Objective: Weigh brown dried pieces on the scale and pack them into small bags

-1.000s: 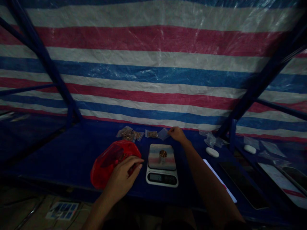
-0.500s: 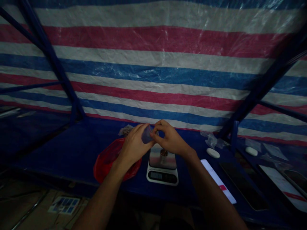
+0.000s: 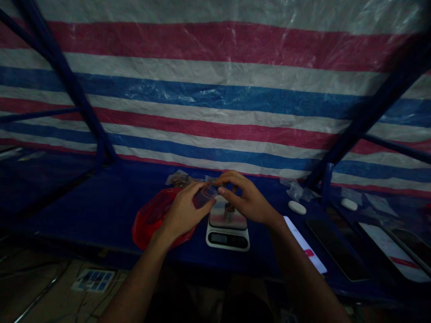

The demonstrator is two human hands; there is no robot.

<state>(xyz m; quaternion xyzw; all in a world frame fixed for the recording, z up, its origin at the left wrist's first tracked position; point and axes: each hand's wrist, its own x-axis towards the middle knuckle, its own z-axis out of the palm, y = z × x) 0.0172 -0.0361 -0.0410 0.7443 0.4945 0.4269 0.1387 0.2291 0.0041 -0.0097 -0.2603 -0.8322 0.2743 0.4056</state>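
A small clear plastic bag is stretched between my two hands above the scale. My left hand grips its left side, thumb below and fingers above. On the other side, my right hand has its fingertips at the bag's upper edge. Under them sits a white digital scale with a lit display. A small metal cup holding brownish bits stands on its pan. Left of the scale lies an opened red plastic bag, partly hidden by my left forearm.
Behind my hands lie clear bags of small metal-coloured pieces. To the right are a white oval object, a white card-like item with a pink patch, a dark flat panel and crumpled clear bags. Blue posts rise at both sides before a striped sheet.
My fingers have shifted on the clear bag, and its mouth looks spread wider between my hands. My view has tilted slightly downward. The cup stays on the scale.
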